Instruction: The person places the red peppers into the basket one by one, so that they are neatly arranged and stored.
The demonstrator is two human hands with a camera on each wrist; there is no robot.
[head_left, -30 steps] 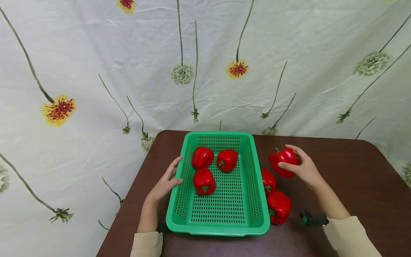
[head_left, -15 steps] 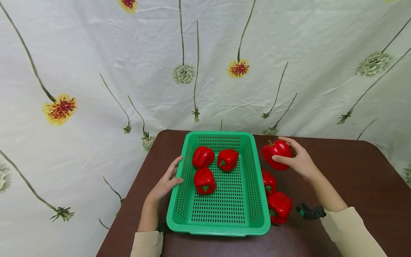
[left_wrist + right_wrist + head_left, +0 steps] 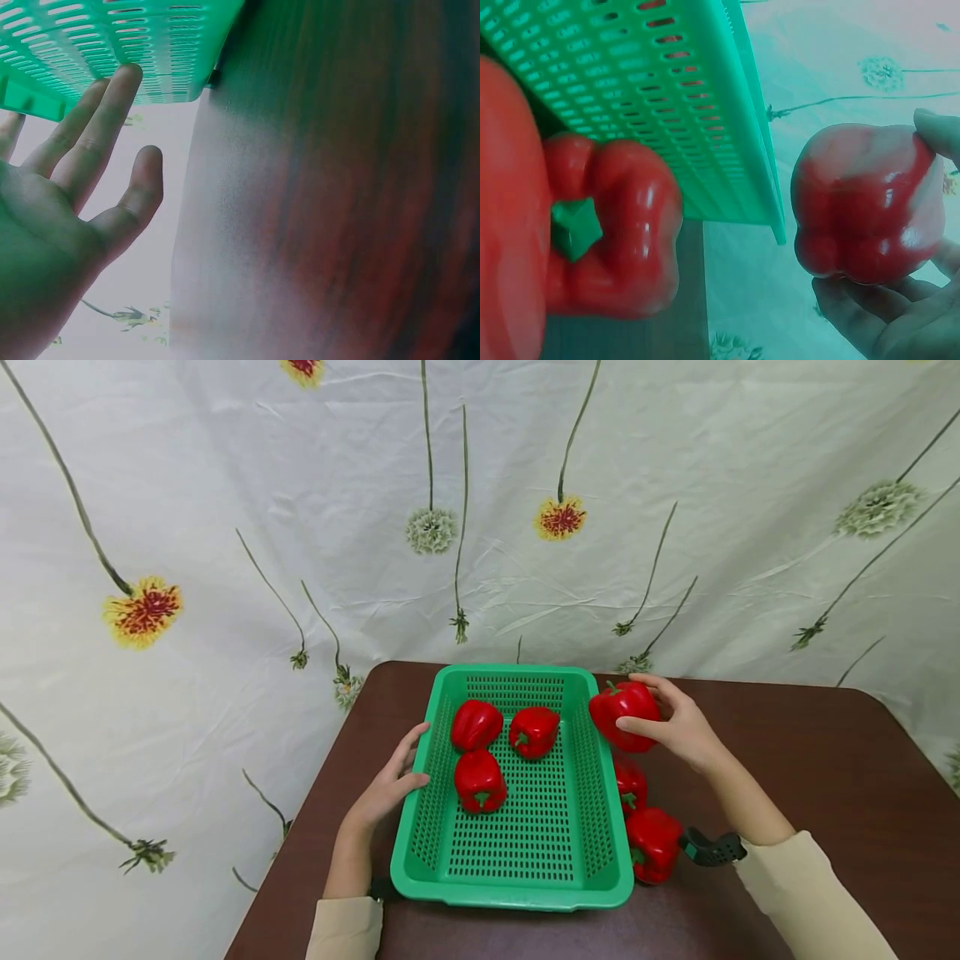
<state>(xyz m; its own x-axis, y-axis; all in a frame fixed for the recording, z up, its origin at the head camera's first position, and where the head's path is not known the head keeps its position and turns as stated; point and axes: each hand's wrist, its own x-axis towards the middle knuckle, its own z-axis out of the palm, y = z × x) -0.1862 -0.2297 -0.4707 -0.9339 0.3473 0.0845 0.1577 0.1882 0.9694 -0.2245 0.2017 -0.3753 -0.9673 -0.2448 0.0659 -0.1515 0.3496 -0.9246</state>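
My right hand [image 3: 686,727] grips a red bell pepper [image 3: 625,717], thumb on its near side and fingers behind. In the head view that pepper overlaps the right rim of a green plastic basket [image 3: 510,893]; the right wrist view shows it raised beside the basket wall. Fingers fairly straight, my left hand [image 3: 384,789] rests against the basket's left side, fingertips on the slotted wall in the left wrist view. Inside the basket lie a bell pepper at the back left [image 3: 477,725], a second pepper [image 3: 534,732] to its right, and a third pepper [image 3: 480,781] in front.
Against the basket's right outer side sit two more red bell peppers, a rear pepper [image 3: 631,783] partly hidden and a front pepper [image 3: 654,845]. The dark brown table [image 3: 810,760] ends at a flowered white cloth [image 3: 345,485]. Dark bands [image 3: 712,847] circle the wrists.
My right hand has carried its bell pepper leftward and slightly up, from beside the basket to over its right rim. My left hand has stayed in place at the basket's left side.
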